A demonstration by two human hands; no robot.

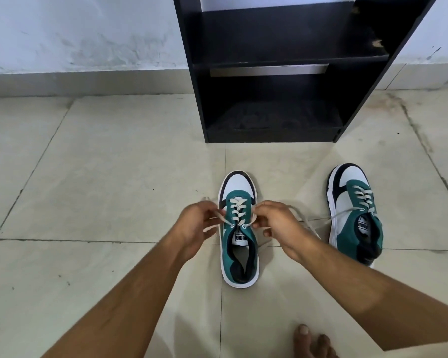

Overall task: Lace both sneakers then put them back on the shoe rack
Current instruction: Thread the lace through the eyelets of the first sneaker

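Both hands pinch lace ends: left hand [195,223] and right hand [276,220] flank the near sneaker [239,233] between them. Second sneaker [354,215] lies beyond the right hand, its loose lace [339,215] trailing under that wrist. Uneven pulling could probably slip an end back through its eyelet.

Readable: "PUMA" in black capitals, seen upside down, on the white tongue label [240,238] of the near sneaker [239,257]. Same "PUMA" wording, turned sideways, on the tongue label [363,225] of the right-hand sneaker [356,223]. Nothing else legible.
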